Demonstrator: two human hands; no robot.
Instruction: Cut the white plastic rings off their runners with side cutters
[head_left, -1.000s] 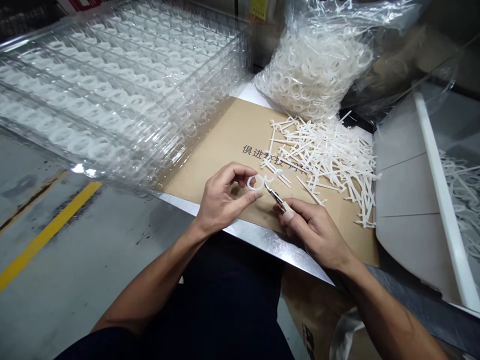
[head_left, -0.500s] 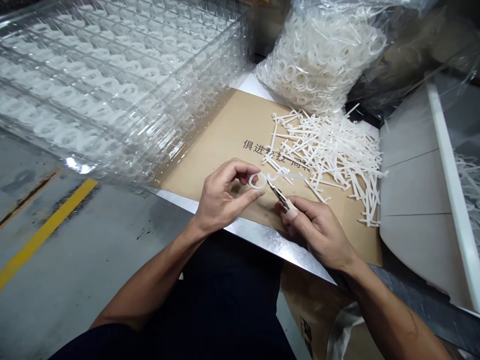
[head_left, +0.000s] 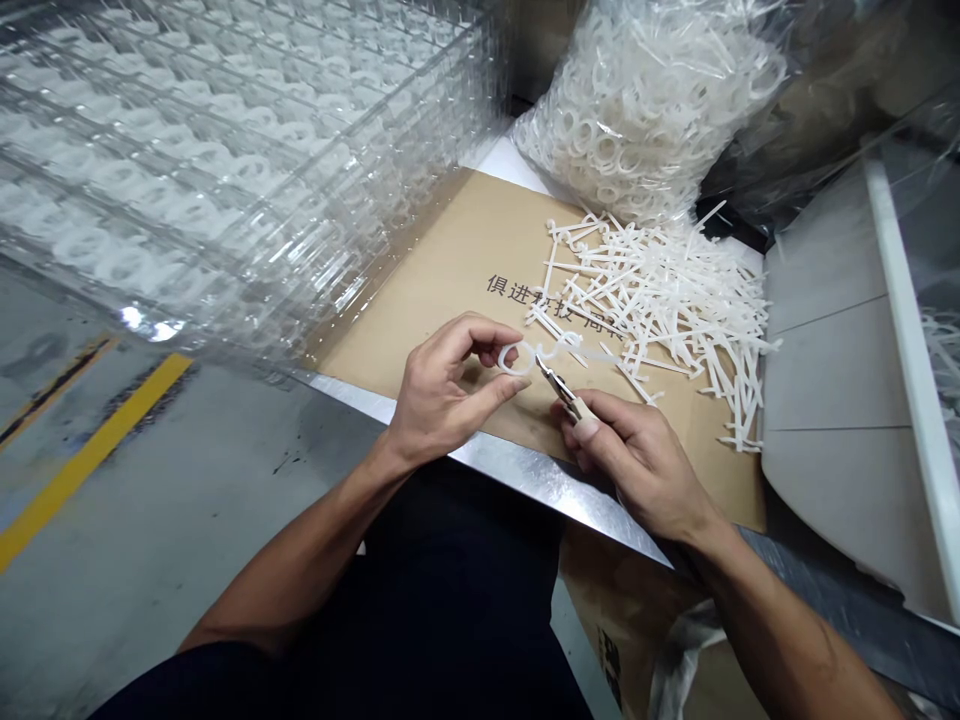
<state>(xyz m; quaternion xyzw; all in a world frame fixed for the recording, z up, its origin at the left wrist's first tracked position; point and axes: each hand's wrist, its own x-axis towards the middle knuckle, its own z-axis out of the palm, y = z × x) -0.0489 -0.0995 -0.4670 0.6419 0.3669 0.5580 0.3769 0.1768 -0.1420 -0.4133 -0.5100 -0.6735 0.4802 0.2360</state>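
Matte white plastic ring (head_left: 517,358) pinched in bare left hand (head_left: 442,400), fingertips together; slim steel snips (head_left: 559,390) clamped in right hand (head_left: 634,462), tips just beside ring.

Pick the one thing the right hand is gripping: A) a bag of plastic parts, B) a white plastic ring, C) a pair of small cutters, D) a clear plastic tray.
C: the right hand grips the small cutters by the handles, their tips at the white plastic ring pinched in the left hand.
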